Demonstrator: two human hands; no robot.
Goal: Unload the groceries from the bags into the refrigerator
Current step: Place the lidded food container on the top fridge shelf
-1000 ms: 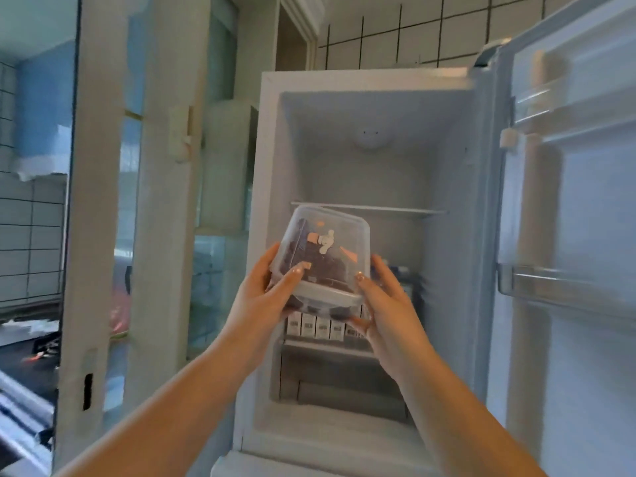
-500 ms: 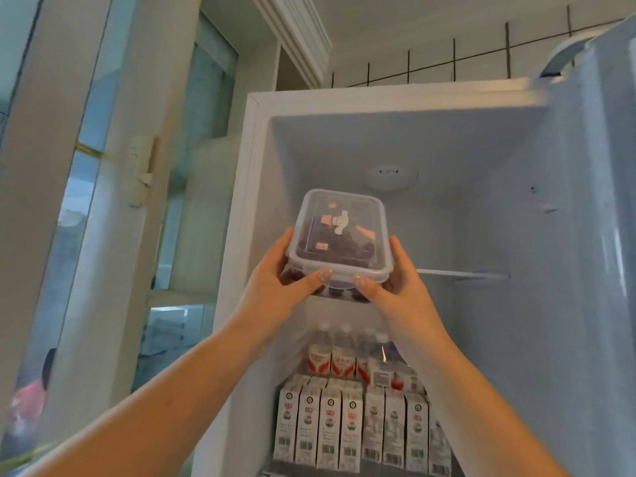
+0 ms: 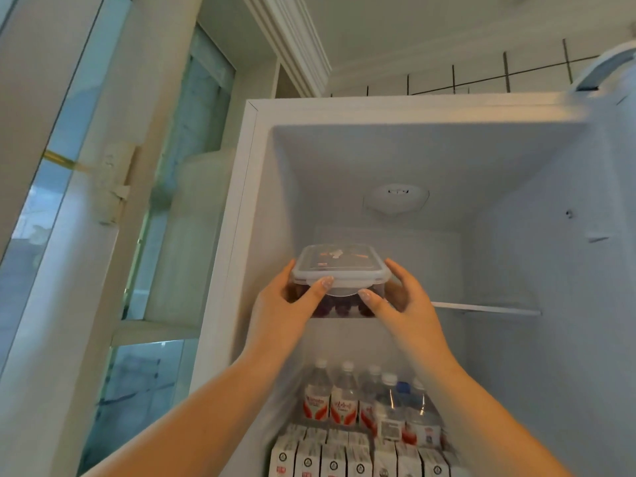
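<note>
Pale kitchen corner with glazed panels and a tiled wall

A white-framed glass door fills the nine o'clock side, its panes bluish with daylight; stepped cornice moulding runs toward twelve o'clock under a white ceiling, and white wall tiles with dark grout sit at one o'clock.
</note>
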